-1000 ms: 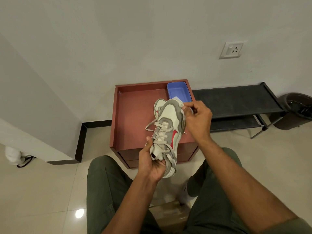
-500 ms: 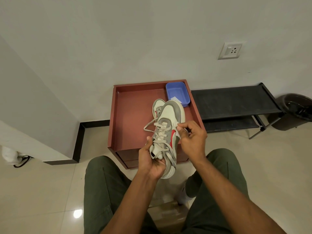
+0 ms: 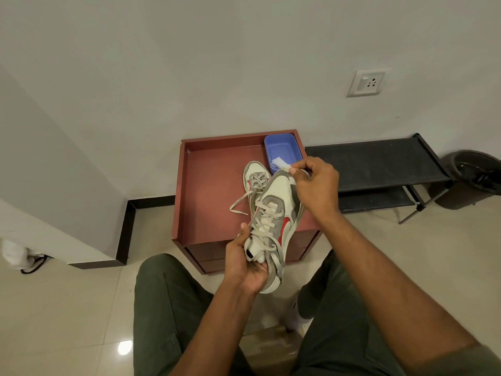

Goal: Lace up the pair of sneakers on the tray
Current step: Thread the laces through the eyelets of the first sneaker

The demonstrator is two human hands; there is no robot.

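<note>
Midway through the job — left hand [image 3: 248, 267] grips sneaker 1 [image 3: 273, 226] by its heel above the near tray [image 3: 214, 191] edge, right hand [image 3: 315, 183] pinches its lace end taut — sneaker 2 [image 3: 254, 177] lies on the tray, apparently laced.

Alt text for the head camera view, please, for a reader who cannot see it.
A seated person's left hand grips the heel end of a white, grey and red sneaker, while the right hand pinches a lace end near its toe. The second sneaker lies on a red tray beside a blue tub.
</note>
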